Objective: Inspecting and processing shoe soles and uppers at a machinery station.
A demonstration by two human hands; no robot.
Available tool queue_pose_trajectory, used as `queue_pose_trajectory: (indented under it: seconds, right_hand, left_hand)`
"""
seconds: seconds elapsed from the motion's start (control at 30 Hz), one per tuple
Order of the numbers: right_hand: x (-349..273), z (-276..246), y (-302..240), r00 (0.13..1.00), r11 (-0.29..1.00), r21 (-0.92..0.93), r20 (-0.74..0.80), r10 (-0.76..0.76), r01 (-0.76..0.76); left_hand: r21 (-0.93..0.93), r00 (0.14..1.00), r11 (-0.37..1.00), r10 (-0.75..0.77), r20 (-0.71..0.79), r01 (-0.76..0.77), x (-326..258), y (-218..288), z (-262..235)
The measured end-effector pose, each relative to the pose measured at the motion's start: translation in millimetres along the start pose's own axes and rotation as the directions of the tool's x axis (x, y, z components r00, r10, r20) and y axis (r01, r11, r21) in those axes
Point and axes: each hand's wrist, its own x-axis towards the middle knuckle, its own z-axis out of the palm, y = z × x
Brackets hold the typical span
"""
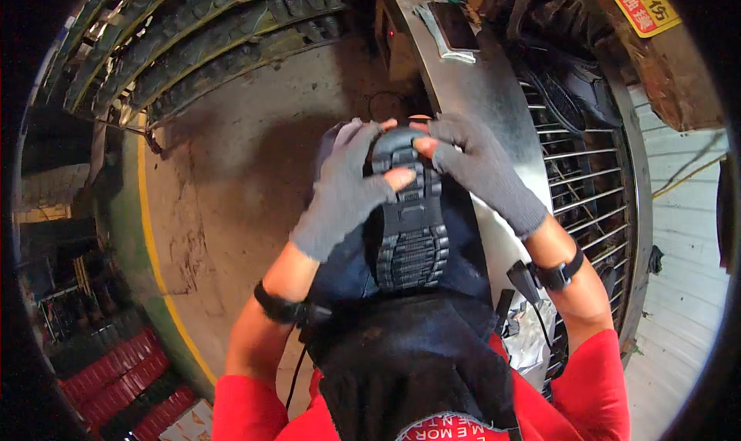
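A black ridged rubber shoe sole (pixel 413 232) stands lengthwise at the centre of the frame, tread facing up, toe end toward the top; what lies beneath it is hidden. Both hands wear grey knitted gloves with bare fingertips and grip the toe end. The left hand (pixel 343 186) is partly curled around its left side, thumb pressed on the tread; the right hand (pixel 482 163) is bent over the toe's right edge, thumb on top.

A smooth grey metal bench (pixel 471 78) runs down right of centre, beside a silvery barred metal rack (pixel 583 154) bearing dark shoes (pixel 562 97) at upper right.
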Motion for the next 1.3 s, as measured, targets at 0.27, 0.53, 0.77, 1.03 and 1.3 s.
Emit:
queue_pose_trajectory:
  seconds: [0.27, 0.53, 0.77, 1.03, 1.3]
  right_hand:
    - [-72.3, -43.8, -45.7, 0.855, 0.982, 0.107, 0.482, -0.19, 0.158]
    - [-61.9, -7.6, -12.2, 0.938, 0.788, 0.51, 0.192, 0.287, -0.345]
    - [-30.0, 11.6, 10.1, 0.943, 0.786, 0.534, 0.075, 0.324, -0.312]
    - [7.1, 0.8, 36.6, 0.951, 0.782, 0.541, 0.172, 0.258, -0.31]
    - [-0.2, -5.3, -5.6, 0.97, 0.978, 0.203, 0.244, 0.001, -0.052]
  left_hand:
    - [-0.099, 0.911, 0.947, 0.321, 0.258, -0.305, -84.4, 49.8, -23.2]
    - [-0.111, 0.996, 0.989, 0.094, 0.007, -0.092, -33.0, 23.6, -0.1]
    - [-0.14, 0.989, 0.98, -0.147, -0.015, 0.143, -2.1, 19.7, 7.2]
    - [-0.177, 0.971, 0.968, -0.145, 0.189, 0.179, 27.1, -1.4, -12.0]
    - [-0.164, 0.922, 0.98, -0.043, 0.385, 0.114, -7.7, -10.5, -29.6]
